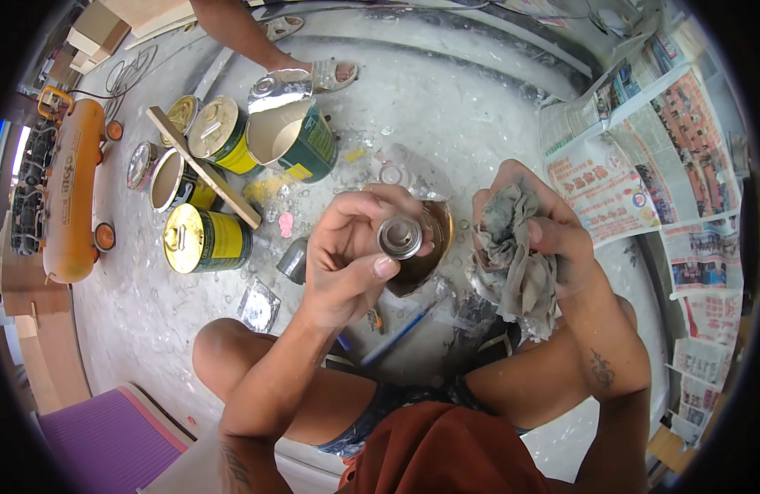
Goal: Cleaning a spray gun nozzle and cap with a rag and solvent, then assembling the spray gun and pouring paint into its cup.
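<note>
Floor (470, 107), one metal part (399, 238), one rag (515, 259)

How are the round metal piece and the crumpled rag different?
The metal piece is shiny and round, but the rag is dull and bunched into folds. The metal piece looks smaller, and the rag looks bigger. The metal piece is in the left hand, while the rag is in the right hand. Both look mostly grey, and both are held above the floor.
</note>
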{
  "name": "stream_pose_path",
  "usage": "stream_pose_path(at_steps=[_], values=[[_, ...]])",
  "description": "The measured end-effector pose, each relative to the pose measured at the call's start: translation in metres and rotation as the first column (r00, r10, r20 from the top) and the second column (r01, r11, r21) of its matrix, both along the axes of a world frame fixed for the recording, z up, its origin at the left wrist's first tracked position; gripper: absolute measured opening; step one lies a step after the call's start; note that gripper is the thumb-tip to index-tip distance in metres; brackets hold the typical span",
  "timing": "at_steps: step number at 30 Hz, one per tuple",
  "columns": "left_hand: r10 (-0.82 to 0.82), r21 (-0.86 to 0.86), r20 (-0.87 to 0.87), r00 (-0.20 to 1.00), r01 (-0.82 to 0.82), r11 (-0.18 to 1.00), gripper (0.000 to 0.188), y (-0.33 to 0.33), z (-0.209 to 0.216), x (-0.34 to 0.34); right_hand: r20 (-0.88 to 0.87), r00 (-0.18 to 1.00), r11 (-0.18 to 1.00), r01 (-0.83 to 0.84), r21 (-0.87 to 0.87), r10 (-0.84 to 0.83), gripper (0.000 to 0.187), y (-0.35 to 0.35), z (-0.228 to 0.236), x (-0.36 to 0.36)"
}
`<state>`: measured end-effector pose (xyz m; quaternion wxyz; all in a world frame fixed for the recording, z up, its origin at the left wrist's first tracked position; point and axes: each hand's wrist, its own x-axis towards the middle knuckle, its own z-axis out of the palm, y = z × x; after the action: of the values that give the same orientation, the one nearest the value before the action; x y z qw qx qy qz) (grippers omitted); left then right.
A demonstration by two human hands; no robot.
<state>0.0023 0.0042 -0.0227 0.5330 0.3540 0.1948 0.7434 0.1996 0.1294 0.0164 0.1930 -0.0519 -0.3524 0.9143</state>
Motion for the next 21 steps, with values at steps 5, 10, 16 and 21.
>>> stream_pose_path(at_steps=[5, 10, 16, 21], values=[[-0.074, 0.075, 0.092, 0.993, 0.067, 0.995, 0.039, 0.0004, 0.0023, -0.0008, -0.009, 0.999, 0.998, -0.034, 0.045, 0.034, 0.041, 0.0018, -0.0001, -0.0007], [-0.081, 0.074, 0.092, 0.992, 0.074, 0.994, 0.038, -0.0006, 0.0049, -0.0020, 0.088, 0.996, 0.998, -0.003, 0.066, -0.003, 0.043, -0.0021, 0.0034, -0.0005], [-0.087, 0.038, 0.054, 0.995, 0.085, 0.996, 0.046, -0.0003, 0.0038, -0.0031, 0.075, 0.997, 0.997, -0.007, 0.077, 0.001, 0.044, -0.0031, 0.0037, -0.0021], [-0.099, 0.051, 0.052, 0.994, 0.096, 0.994, 0.045, -0.0022, 0.0036, -0.0046, 0.102, 0.995, 0.996, -0.013, 0.094, 0.004, 0.045, -0.0048, 0.0053, -0.0032]])
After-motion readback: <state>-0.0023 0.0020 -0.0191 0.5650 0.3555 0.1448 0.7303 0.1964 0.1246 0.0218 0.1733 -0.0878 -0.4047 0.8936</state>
